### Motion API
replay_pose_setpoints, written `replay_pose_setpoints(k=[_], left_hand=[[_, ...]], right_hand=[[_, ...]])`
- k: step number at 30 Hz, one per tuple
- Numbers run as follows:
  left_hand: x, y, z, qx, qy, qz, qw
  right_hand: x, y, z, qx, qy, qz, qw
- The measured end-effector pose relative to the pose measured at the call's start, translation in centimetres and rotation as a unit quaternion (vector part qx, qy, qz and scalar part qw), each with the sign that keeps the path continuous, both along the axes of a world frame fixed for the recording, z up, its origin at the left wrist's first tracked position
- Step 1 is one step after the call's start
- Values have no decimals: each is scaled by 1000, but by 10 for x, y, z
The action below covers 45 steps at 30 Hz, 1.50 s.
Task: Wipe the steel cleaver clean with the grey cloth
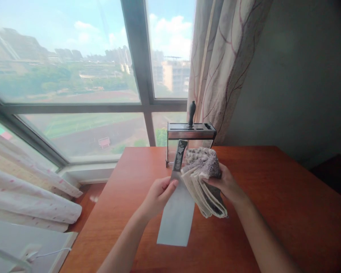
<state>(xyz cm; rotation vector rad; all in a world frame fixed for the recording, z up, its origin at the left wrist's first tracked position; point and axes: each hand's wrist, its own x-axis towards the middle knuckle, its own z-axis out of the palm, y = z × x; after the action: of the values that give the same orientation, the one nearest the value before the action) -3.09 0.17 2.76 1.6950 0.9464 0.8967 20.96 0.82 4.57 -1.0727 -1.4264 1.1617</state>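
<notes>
My left hand (158,195) pinches a cleaver (176,214) at the top of its wide steel blade, just below the dark patterned handle. The blade hangs down toward me over the wooden table (272,197). My right hand (226,184) grips a folded grey and beige cloth (203,178), which presses against the blade's right edge near the handle. Behind both hands stands a metal knife rack (190,132) with one black-handled tool (191,112) upright in a slot.
A large window (74,76) fills the left and back. A patterned curtain (224,64) hangs right of the rack, against a grey wall (301,76). White fabric (31,197) and a white box (25,246) with a cable lie at lower left.
</notes>
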Motion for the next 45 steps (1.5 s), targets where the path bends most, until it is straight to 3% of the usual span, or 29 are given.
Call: replay_pose_setpoints(k=[5,9,12,19,26,30,35,40,45], left_hand=[[-5,1,1,33,15,18,999],[-2,-1,2,56,54,-12,997],[2,-2,3,73,66,-30,995],[1,-3,2,83,34,-21,996],[0,-1,-4,10,-24,37,999],[0,1,-3,-20,-37,30,999],[0,0,0,19,14,-20,1000],[-1,-1,0,59,33,25,997],[-5,2,-1,39,6,55,998]], right_hand=[[15,1,34,136,-195,83,968],[2,-4,52,161,-273,147,937],[-12,-7,50,184,-312,175,916],[-22,-3,33,261,-354,142,887],[-14,-4,27,328,-362,113,865],[-13,-7,26,345,-383,102,851],[-18,-8,31,291,-364,137,874],[-15,-7,31,209,-276,128,929],[3,-5,25,160,-248,116,948]])
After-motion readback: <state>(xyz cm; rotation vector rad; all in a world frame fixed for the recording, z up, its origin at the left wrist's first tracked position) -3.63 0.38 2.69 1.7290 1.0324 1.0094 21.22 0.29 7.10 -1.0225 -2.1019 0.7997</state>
